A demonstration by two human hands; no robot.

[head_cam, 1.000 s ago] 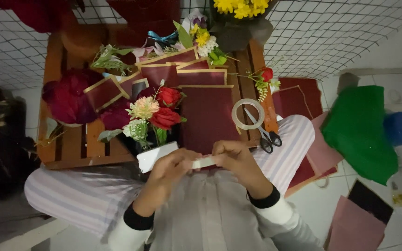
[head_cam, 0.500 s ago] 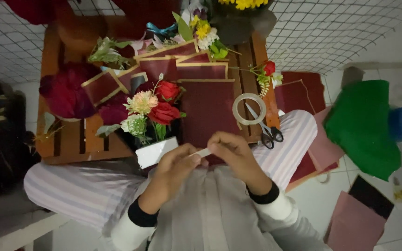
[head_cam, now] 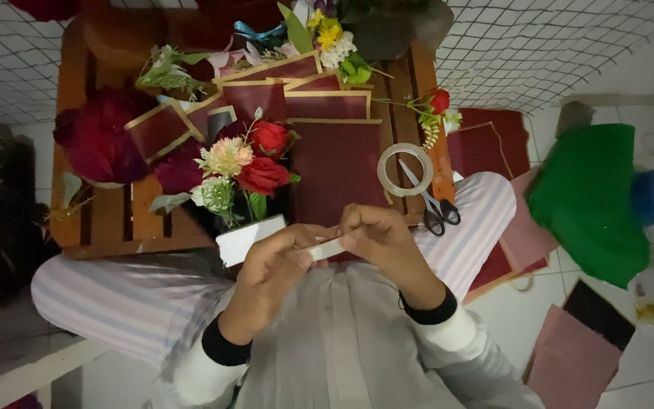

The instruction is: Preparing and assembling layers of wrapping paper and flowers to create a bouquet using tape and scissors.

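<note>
Hands lowered slightly, white strip (head_cam: 325,248) pinched between

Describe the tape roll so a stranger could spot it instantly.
Start at the slatted wooden table and go to its right edge. The clear ring-shaped tape roll lies flat there on the dark red sheet, above the black-handled scissors. It is the only see-through hoop.
</note>
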